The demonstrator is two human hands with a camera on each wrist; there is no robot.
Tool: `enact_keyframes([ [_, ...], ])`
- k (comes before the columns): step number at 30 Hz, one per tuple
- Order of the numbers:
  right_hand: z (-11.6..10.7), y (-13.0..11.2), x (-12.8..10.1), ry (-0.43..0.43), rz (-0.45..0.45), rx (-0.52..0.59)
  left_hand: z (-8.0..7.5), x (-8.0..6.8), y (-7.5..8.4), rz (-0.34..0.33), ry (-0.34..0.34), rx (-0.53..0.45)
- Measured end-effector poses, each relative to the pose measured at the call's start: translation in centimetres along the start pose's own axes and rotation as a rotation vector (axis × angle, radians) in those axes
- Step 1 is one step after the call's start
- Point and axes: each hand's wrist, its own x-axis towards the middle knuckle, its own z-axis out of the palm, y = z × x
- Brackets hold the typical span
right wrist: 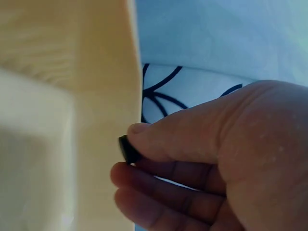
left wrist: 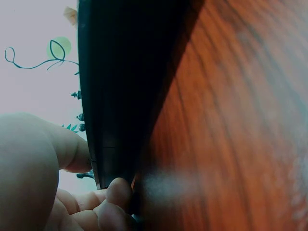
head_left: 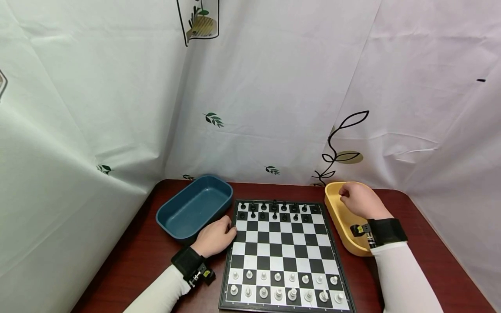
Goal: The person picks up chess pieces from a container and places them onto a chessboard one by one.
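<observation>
Chess pieces stand on a board (head_left: 285,256) in the middle of a dark red wooden worktop (head_left: 129,256), which is hemmed in on three sides by pale sheets printed with leaves. At the far left of the worktop lies a blue tray (head_left: 194,207), nothing showing inside it. Just beside it the left hand (head_left: 214,238) rests at the board's left edge, its fingers (left wrist: 118,190) curled round the dark rim while the thumb lies on top. On the board, black pieces (head_left: 274,210) fill the two far rows and white pieces (head_left: 285,287) the two near rows. To the right, touching the board's far corner, sits a yellow tray (head_left: 344,217). The right hand (head_left: 362,201) hangs over it, thumb and fingers pinching a small dark piece (right wrist: 128,149) close to the tray's wall; what else the tray holds cannot be made out.
</observation>
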Motion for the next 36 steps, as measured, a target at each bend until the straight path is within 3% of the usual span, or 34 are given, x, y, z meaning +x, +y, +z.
enact_keyframes([
  [7,-0.6,-1.6,0.0,0.125,-0.035,0.015,0.1,0.1,0.0,0.001,0.006,0.003],
  [14,-0.6,-3.4,0.1,0.213,-0.13,0.081,0.1,0.1,-0.1,0.0,0.001,0.003],
  [36,0.9,-6.0,0.4,-0.028,-0.119,0.128,0.1,0.0,-0.1,-0.002,0.0,0.001],
])
